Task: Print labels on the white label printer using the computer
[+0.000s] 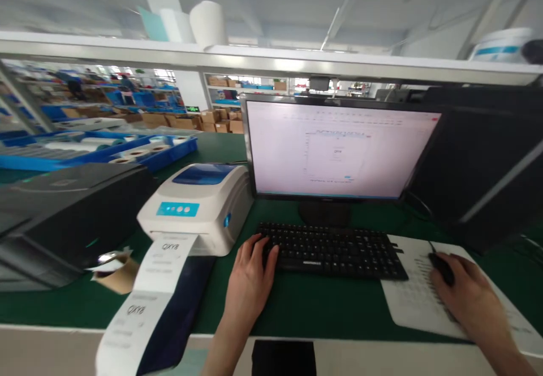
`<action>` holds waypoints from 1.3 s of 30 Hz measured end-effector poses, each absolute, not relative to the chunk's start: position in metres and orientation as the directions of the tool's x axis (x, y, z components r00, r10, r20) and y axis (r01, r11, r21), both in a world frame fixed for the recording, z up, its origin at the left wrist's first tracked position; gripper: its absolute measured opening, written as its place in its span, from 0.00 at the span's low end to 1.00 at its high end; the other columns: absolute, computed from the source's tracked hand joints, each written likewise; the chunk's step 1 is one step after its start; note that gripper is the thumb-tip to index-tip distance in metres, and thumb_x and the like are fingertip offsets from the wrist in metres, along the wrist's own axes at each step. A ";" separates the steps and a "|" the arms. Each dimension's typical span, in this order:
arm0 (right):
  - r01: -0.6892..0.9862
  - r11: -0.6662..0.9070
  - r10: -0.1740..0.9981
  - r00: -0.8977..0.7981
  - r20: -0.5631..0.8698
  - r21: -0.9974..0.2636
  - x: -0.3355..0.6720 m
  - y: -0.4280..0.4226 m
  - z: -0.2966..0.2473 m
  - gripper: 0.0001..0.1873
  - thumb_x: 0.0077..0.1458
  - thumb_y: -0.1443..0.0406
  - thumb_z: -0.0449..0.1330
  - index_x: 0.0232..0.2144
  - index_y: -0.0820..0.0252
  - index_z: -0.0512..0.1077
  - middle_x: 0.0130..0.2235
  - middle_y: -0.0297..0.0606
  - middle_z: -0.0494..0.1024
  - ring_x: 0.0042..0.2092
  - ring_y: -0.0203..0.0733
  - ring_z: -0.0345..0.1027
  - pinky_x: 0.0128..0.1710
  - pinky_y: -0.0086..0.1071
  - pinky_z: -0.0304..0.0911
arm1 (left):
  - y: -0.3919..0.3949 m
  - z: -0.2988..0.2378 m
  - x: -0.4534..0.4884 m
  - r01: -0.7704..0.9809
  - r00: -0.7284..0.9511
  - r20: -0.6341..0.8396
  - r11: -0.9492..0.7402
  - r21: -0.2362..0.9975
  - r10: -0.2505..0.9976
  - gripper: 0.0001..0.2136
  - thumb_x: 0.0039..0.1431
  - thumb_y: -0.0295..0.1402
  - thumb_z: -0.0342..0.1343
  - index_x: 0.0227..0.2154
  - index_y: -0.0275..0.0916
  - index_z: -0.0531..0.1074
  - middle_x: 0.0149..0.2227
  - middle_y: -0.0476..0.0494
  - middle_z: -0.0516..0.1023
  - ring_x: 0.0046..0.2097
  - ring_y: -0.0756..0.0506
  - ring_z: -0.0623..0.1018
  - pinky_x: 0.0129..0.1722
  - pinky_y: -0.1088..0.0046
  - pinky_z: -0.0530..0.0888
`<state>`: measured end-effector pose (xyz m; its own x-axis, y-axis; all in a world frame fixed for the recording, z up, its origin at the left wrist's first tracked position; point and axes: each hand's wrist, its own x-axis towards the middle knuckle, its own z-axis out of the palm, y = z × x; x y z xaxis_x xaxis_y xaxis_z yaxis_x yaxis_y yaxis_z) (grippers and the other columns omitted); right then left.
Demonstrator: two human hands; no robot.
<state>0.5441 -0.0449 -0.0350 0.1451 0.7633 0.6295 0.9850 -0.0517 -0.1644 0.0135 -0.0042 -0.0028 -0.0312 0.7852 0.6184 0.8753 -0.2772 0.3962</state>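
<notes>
From where I stand, the black keyboard (331, 251) sits on the green table (331, 311) in front of the person, with the dark mouse (442, 268) at its three o'clock on a pale mouse pad (407, 305) whose left edge meets the keyboard's right end. At twelve, the lit monitor (339, 150) and its stand close off the far side. A white label printer (199, 195) takes ten o'clock, its printed label strip (159, 268) trailing down toward eight and over the front edge; beyond it at nine are a brown cardboard roll (119, 277) and a bulky dark machine (76, 223). A big black case (487, 167) blocks two o'clock, and a shelf (297, 62) spans overhead. A band of green runs along six o'clock, between the keyboard and the table's pale edge, giving the forearms their way in. The left hand (252, 268) rests on the keyboard's left end, fingers loosely spread and curved over the keys; the right hand (460, 288) is wrapped around the mouse, which lies under its fingers.
</notes>
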 end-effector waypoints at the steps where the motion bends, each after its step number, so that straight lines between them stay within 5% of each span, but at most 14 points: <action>1: 0.986 -0.070 0.778 0.150 0.611 -0.153 0.544 -0.043 -0.038 0.32 0.71 0.44 0.50 0.65 0.54 0.74 0.62 0.53 0.73 0.53 0.70 0.75 0.49 0.64 0.78 | -0.002 -0.004 0.012 0.873 -0.027 0.615 -0.281 0.398 0.788 0.15 0.77 0.44 0.56 0.58 0.43 0.74 0.61 0.34 0.79 0.61 0.32 0.81 0.61 0.44 0.83; 7: 0.990 -0.068 0.774 0.133 0.619 -0.127 0.550 -0.039 -0.046 0.28 0.74 0.47 0.52 0.64 0.55 0.74 0.64 0.51 0.71 0.57 0.65 0.75 0.58 0.61 0.77 | -0.002 -0.004 0.010 0.865 -0.018 0.604 -0.291 0.409 0.797 0.17 0.77 0.47 0.54 0.58 0.43 0.75 0.61 0.33 0.78 0.62 0.31 0.81 0.62 0.43 0.81; 18: 0.988 -0.064 0.801 0.134 0.583 -0.140 0.541 -0.041 -0.038 0.29 0.77 0.47 0.50 0.65 0.57 0.73 0.65 0.51 0.71 0.55 0.63 0.76 0.51 0.59 0.81 | 0.000 -0.005 0.010 0.876 -0.001 0.585 -0.282 0.391 0.811 0.19 0.78 0.48 0.53 0.59 0.42 0.74 0.62 0.33 0.77 0.62 0.31 0.80 0.62 0.44 0.81; 39: 0.983 -0.077 0.812 0.159 0.561 -0.168 0.540 -0.041 -0.037 0.29 0.77 0.46 0.50 0.67 0.56 0.70 0.65 0.51 0.71 0.55 0.63 0.76 0.55 0.61 0.79 | 0.000 -0.004 0.010 0.875 -0.006 0.601 -0.287 0.391 0.799 0.18 0.77 0.47 0.54 0.58 0.42 0.75 0.61 0.33 0.79 0.62 0.32 0.81 0.61 0.45 0.82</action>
